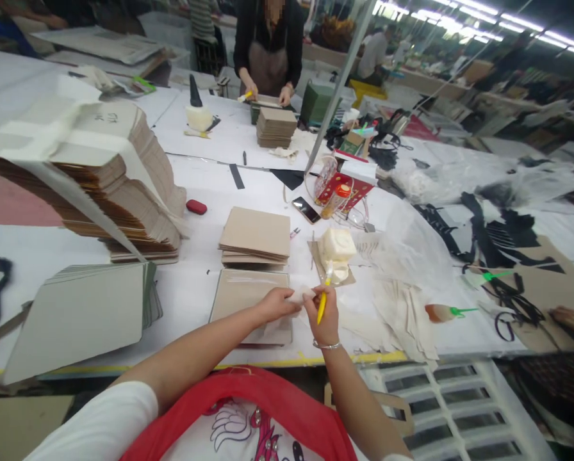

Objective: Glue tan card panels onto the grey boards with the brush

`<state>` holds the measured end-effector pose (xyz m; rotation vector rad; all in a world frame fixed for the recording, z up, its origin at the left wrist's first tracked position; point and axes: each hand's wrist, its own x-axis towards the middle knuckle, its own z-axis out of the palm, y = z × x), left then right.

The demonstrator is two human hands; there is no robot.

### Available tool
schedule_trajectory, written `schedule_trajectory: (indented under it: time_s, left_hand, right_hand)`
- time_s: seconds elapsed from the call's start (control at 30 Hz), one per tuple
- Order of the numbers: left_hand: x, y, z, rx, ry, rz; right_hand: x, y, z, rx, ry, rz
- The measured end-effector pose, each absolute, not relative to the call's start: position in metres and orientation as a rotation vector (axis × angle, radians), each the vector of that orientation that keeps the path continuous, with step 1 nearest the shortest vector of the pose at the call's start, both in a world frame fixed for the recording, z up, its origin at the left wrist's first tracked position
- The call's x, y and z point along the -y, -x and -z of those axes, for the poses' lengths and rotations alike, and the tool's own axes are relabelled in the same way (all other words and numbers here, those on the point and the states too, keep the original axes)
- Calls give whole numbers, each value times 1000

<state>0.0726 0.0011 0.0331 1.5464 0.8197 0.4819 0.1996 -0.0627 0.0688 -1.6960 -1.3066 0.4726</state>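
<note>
Over the near edge of the table, both my hands meet at a thin whitish strip. My left hand is closed, pinching the strip's left end between thumb and fingers. A yellow-handled brush sticks out of my right hand, whose fingers are closed round it and also touch the strip. Below my left hand lies a beige board with a glossy streak near its top edge; my forearm hides part of it. Right of centre, a cream-coloured lump of glue rests on a small board, beside the brush's tip.
Behind the board stands a stack of beige boards. Grey-green boards and a tall taped stack fill the left. Pale cloth strips, a phone and a bottle lie right. A co-worker works opposite.
</note>
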Motion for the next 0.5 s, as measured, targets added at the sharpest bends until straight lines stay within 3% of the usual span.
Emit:
schedule_trajectory:
  time_s: [0.23,0.37,0.5]
  left_hand:
    - [-10,-21,-34,-976,-1262,-528]
    - [-9,0,-42,-962,-1232,-573]
    - [-5,5,-48,-992,-1442,-582]
  right_hand:
    - [44,-257,-50,1239,2027,-96]
    - [45,-285,-23,1545,2207,-49]
    - [51,-255,-32,1584,2076,-122]
